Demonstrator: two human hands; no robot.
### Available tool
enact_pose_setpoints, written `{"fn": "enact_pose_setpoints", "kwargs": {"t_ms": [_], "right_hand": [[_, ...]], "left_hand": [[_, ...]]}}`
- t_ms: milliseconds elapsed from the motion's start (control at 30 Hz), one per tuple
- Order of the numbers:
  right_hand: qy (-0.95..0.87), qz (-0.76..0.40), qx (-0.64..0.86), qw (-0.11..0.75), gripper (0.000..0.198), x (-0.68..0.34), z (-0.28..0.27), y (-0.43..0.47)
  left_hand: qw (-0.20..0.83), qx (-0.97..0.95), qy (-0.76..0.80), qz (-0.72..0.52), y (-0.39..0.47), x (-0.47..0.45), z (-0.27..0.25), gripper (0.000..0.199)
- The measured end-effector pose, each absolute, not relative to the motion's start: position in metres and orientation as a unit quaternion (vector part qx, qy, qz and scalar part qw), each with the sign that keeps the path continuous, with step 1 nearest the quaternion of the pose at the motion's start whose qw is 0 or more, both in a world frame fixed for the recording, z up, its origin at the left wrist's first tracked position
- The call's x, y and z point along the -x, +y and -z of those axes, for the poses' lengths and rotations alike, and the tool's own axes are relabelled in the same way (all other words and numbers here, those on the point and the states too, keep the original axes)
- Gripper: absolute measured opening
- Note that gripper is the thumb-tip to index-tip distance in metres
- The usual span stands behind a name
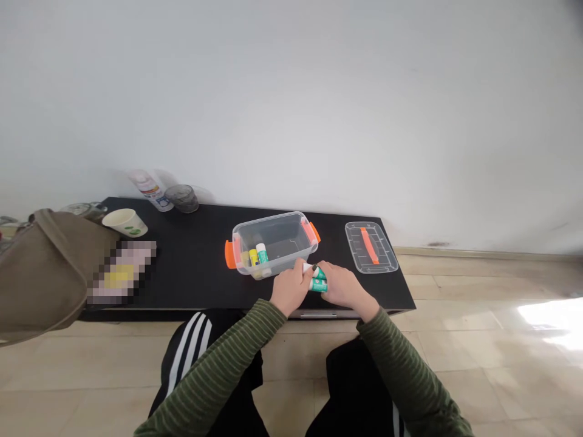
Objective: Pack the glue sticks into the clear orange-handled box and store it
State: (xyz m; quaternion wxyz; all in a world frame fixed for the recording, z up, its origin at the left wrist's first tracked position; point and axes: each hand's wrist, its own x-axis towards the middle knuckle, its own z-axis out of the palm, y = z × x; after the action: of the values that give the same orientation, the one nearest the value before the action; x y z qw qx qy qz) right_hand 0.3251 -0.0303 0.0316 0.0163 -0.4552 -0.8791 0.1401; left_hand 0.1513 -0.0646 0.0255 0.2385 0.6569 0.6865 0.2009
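Right now both hands meet just in front of the clear plastic storage box [274, 243] on the low black bench [191, 267]. The left hand [288, 290] and the right hand [342, 285] each have a closed grip on a bunch of green-and-white glue sticks [317, 279], held between them just near the box's near-right corner. Inside the box, at its left end, a few more glue sticks [257, 255] stand upright, one yellow, one green. The box's lid [371, 246], clear with an orange handle, lies flat on the bench to the right, well apart. At the far left sit a paper cup [125, 222], a dark glass [181, 198] and a tilted white bottle [150, 189]. With several sticks gathered in two hands, one could slip loose and roll off the bench's near edge onto the tiled floor [455, 340].
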Motion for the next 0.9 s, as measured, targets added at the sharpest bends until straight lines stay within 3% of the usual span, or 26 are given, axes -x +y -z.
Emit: {"fn": "enact_pose_setpoints", "kwargs": {"t_ms": [133,233,400,533,633,900], "right_hand": [[-0.897,-0.097,0.430,0.029,0.045,-0.336,-0.037,-0.023],[-0.902,-0.047,0.429,0.029,0.047,-0.337,-0.039,-0.021],[-0.854,-0.057,0.517,0.020,0.046,-0.355,-0.026,-0.011],[-0.726,-0.216,0.653,0.010,0.050,-0.378,-0.006,0.010],[-0.654,-0.274,0.706,0.006,0.054,-0.380,0.009,0.020],[-0.638,-0.213,0.740,-0.001,0.052,-0.350,0.027,0.019]], "left_hand": [[0.348,-0.611,0.643,-0.303,-0.059,-0.163,-0.012,0.037],[0.368,-0.590,0.638,-0.330,-0.054,-0.168,-0.007,0.041],[0.217,-0.643,0.700,-0.224,-0.053,-0.166,-0.014,0.039],[0.131,-0.718,0.673,-0.123,-0.050,-0.170,-0.006,0.044],[0.102,-0.761,0.638,-0.053,-0.042,-0.184,0.014,0.046],[0.100,-0.764,0.636,-0.036,-0.017,-0.211,0.054,0.030]]}}
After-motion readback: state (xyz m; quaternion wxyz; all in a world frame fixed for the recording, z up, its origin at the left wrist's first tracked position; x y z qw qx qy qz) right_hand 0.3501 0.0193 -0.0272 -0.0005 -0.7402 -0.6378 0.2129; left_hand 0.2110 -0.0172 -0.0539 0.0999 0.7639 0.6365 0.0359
